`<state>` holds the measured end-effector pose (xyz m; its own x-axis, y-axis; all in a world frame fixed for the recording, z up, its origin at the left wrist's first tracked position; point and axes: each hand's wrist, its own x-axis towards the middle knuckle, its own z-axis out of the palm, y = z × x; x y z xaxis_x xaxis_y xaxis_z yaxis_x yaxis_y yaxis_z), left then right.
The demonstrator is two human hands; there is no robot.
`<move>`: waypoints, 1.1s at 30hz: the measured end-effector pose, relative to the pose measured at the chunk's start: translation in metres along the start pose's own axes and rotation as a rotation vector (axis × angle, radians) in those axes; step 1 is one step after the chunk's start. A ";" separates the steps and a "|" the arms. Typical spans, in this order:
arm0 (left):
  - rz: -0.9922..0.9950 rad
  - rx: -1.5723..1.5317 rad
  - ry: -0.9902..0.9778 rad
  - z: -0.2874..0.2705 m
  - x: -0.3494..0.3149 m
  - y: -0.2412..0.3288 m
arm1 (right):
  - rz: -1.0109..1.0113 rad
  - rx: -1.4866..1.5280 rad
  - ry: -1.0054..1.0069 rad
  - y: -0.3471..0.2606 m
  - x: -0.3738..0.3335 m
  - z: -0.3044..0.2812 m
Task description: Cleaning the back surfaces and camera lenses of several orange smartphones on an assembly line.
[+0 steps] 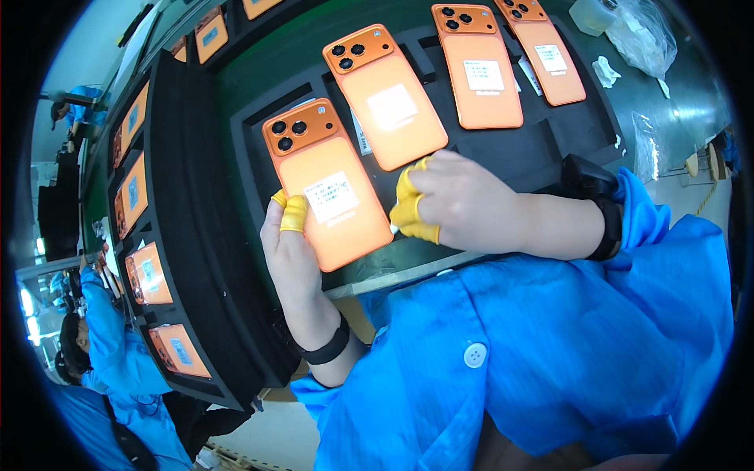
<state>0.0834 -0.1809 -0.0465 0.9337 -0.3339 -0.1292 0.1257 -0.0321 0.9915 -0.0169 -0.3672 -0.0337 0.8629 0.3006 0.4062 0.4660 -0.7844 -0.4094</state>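
Note:
My left hand (pixel 292 251), with yellow finger cots, grips the left edge of an orange phone (pixel 345 235). The phone's back faces up, with three camera lenses at the top and a white label in the middle. At its lower right corner my right hand (pixel 448 196) is closed, also in yellow finger cots. A small white tip (pixel 395 229) pokes out from those fingers, touching or very near the phone's edge; the rest of it is hidden. Beyond my hands, more orange phones (pixel 420 129) lie back-up in a black tray (pixel 542 133).
To the left stands a stack of black trays (pixel 188 196) holding several orange phones. At the far right are a clear plastic bag (pixel 644 43), a crumpled white tissue (pixel 605 72) and a translucent bottle (pixel 591 16). A person in blue (pixel 118 330) works at the left.

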 end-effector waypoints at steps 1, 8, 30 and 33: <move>0.004 -0.009 -0.020 -0.001 0.001 -0.001 | 0.040 0.022 0.052 -0.001 0.001 -0.003; 0.024 -0.031 -0.024 -0.001 0.002 -0.001 | -0.042 -0.013 0.067 -0.009 0.008 0.020; 0.199 -0.439 0.006 0.037 -0.013 0.042 | 0.053 0.358 0.522 -0.007 0.003 -0.040; 0.186 -0.433 -0.013 0.042 -0.012 0.043 | -0.006 0.225 0.440 -0.011 0.000 -0.039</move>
<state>0.0633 -0.2174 -0.0018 0.9496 -0.3090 0.0532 0.0877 0.4247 0.9011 -0.0300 -0.3799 0.0027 0.7183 0.0090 0.6957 0.5430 -0.6324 -0.5524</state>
